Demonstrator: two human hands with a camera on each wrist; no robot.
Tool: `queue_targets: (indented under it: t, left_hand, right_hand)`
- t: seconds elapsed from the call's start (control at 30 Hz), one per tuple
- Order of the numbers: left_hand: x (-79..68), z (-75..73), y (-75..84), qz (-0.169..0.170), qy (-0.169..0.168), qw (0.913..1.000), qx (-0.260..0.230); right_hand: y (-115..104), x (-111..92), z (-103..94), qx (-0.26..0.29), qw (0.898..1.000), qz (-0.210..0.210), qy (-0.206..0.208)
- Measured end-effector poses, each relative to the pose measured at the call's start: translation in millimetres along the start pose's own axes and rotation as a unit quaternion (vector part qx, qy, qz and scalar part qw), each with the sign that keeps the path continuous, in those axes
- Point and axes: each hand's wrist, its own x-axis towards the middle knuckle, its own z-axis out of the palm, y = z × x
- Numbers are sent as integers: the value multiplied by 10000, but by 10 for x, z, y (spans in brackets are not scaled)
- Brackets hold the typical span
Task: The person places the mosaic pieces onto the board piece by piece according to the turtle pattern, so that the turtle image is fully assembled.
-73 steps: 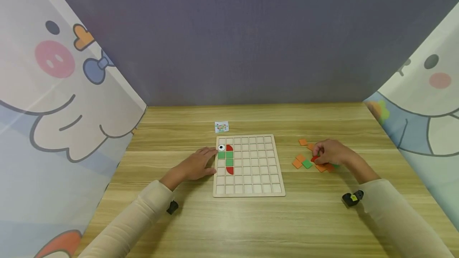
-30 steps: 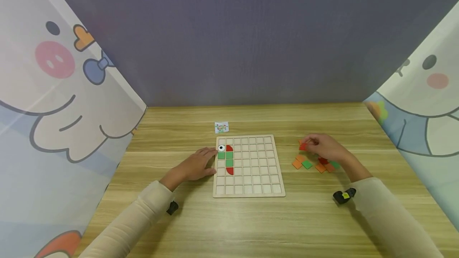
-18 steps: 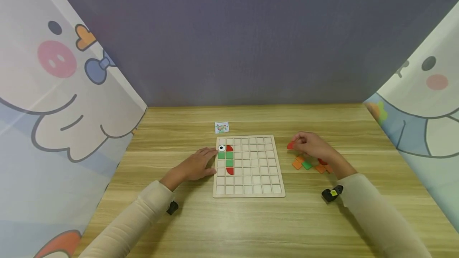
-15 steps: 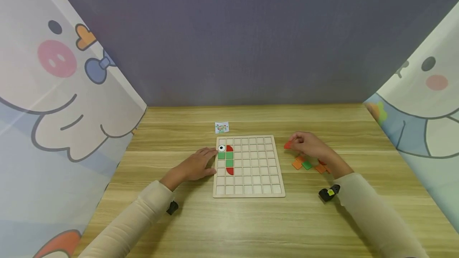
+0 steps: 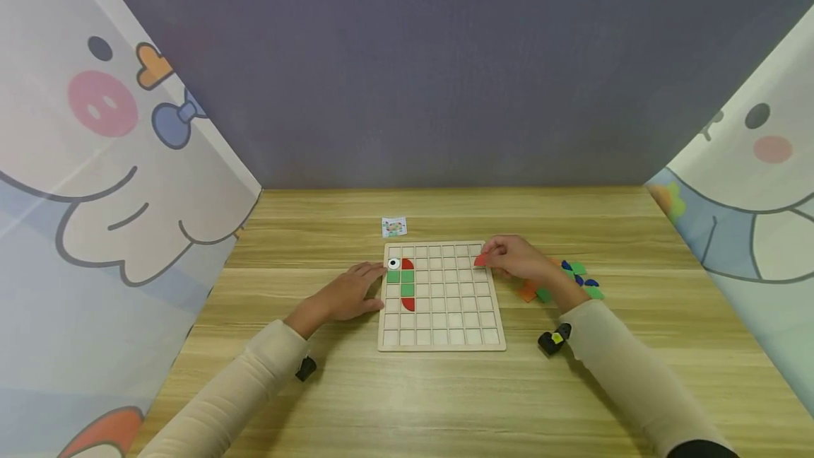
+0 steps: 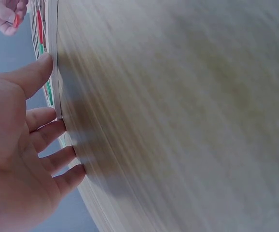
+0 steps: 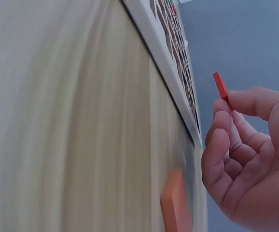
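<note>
My right hand [image 5: 518, 260] pinches a red quarter-circle tile [image 5: 480, 260] between thumb and fingers, over the right edge of the wooden grid board [image 5: 454, 302]. In the right wrist view the red tile [image 7: 220, 86] sticks out past the fingertips. My left hand [image 5: 346, 293] lies with fingers spread, its fingertips at the board's left edge; the left wrist view shows the same hand [image 6: 19, 140] holding nothing. At the board's left side sit a round eye tile [image 5: 393, 263], several green squares [image 5: 407, 290], and two red quarter-circles, one lower [image 5: 408, 304] and one upper [image 5: 408, 264].
Loose orange [image 5: 527, 292], green [image 5: 577, 268] and blue [image 5: 591, 283] tiles lie right of the board, partly hidden by my right hand and forearm. A small picture card [image 5: 394, 226] lies behind the board. A grey wall [image 5: 445, 90] rises at the table's back.
My right hand has carried the red tile leftward from the loose tiles to the board's right edge. Blue and green tiles behind it have come into view. The left hand has stayed still.
</note>
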Motion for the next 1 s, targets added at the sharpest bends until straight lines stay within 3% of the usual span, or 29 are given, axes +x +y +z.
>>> queue_targets:
  t: [0.17, 0.4, 1.0]
  left_hand:
    - [5, 14, -12, -2, -8, 10000, 20]
    - [7, 12, -13, 21, -14, 10000, 22]
    - [-3, -33, 35, -111, -95, 9999, -59]
  right_hand:
    - [-109, 95, 174, -221, 9996, -160, -80]
    - [-205, 229, 379, -264, 9995, 68, -135]
    - [-514, 455, 803, -1181, 9924, -175, -294]
